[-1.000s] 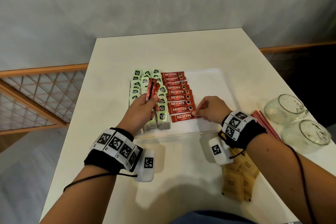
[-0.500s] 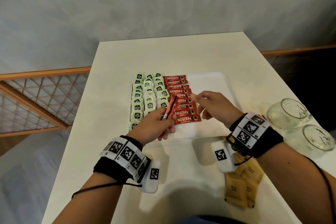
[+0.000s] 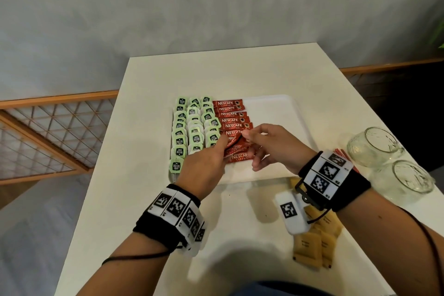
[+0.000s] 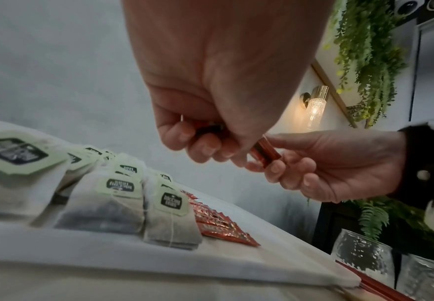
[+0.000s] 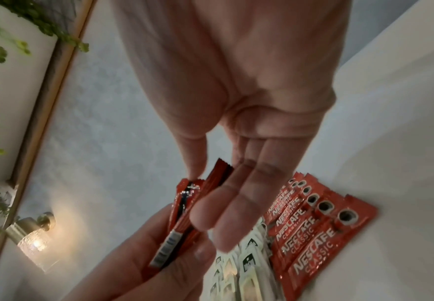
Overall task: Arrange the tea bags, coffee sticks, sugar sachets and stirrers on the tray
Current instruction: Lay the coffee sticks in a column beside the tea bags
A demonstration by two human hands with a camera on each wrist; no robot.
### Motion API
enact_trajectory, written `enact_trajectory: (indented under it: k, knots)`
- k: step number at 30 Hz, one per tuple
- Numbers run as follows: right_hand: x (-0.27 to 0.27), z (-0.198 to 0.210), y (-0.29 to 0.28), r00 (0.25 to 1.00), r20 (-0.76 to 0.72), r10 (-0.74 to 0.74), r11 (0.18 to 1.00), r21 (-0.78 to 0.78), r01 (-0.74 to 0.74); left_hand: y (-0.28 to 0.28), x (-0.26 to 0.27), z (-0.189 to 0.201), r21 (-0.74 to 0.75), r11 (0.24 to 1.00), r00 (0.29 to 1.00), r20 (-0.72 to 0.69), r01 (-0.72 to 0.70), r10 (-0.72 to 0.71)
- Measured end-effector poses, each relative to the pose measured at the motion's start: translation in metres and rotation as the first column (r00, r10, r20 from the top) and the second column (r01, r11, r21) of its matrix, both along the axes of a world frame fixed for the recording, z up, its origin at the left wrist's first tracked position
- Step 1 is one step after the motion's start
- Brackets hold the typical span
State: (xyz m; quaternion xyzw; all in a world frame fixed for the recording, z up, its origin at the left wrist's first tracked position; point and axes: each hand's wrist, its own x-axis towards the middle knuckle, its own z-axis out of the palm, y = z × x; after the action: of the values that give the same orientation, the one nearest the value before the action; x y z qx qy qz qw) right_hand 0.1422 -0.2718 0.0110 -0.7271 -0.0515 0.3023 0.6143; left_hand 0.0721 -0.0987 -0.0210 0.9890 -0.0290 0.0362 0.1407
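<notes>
**Coffee sticks changing hands above the tray**

While the left hand (image 3: 204, 166) grips a small bundle of red coffee sticks (image 5: 182, 215) in curled fingers, the right hand (image 3: 271, 146) meets it from the other side, thumb and forefinger pinching the top end of one stick, the other fingers loosely extended. Both grips sit just above the near end of the coffee row.

These sticks look light, thin and slick-wrapped, so a bundle may fan or slip; pinching one by its crimped end and drawing it lengthwise seems the safest hold.

Left of the grip, tea bags (image 3: 192, 132) lie in three rows on the white tray (image 3: 276, 108), soft and stringed, easily disturbed. Directly beneath and beyond the grip, the laid coffee sticks (image 3: 231, 118) overlap in a column. Right of the grip the tray is bare. Further right, off the tray, lie red stirrers (image 3: 341, 152) beside two glass jars (image 3: 374, 146), which appear to hold nothing; brown sugar sachets (image 3: 314, 243) sit nearer the person.
</notes>
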Motion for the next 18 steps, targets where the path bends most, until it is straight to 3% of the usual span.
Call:
enact_trajectory:
  k: [2, 3, 5, 8, 10, 12, 15, 18]
  knots:
    - [-0.002, -0.001, 0.001, 0.999, -0.029, 0.034, 0.998, 0.052, -0.032, -0.002, -0.001, 0.0, -0.011, 1.0, 1.0, 0.006, 0.016, -0.016]
    - [-0.003, -0.001, 0.0, 0.999, -0.024, 0.035, 0.996, 0.082, -0.033, -0.001, -0.001, 0.0, -0.085, 0.996, 1.0, -0.011, 0.011, -0.012]
    - [-0.003, -0.003, -0.003, 0.999, 0.03, 0.017, 0.993, 0.112, -0.02, 0.006, 0.0, -0.001, -0.381, 0.923, 0.995, -0.093, -0.057, 0.023]
    - [-0.003, -0.007, -0.012, 0.993, 0.119, -0.019, 0.996, 0.083, 0.009, 0.014, -0.004, -0.002, -0.744, 0.613, 0.958, -0.275, -0.267, 0.082]
    - [-0.003, -0.011, -0.017, 0.991, 0.135, -0.025, 0.998, 0.065, 0.016, 0.017, -0.01, 0.001, -0.824, 0.429, 0.919, -0.393, -0.371, 0.04]
    - [-0.004, -0.014, -0.02, 0.989, 0.14, -0.038, 0.998, 0.057, 0.03, 0.014, -0.013, 0.005, -0.855, 0.323, 0.897, -0.441, -0.406, -0.038]
    - [-0.004, -0.015, -0.02, 0.991, 0.124, -0.048, 0.998, 0.05, 0.042, 0.008, -0.012, 0.002, -0.863, 0.309, 0.901, -0.432, -0.4, -0.041]
    - [-0.003, -0.015, -0.02, 0.996, 0.079, -0.044, 0.999, -0.009, 0.045, 0.007, -0.01, -0.005, -0.855, 0.384, 0.927, -0.374, -0.348, 0.008]
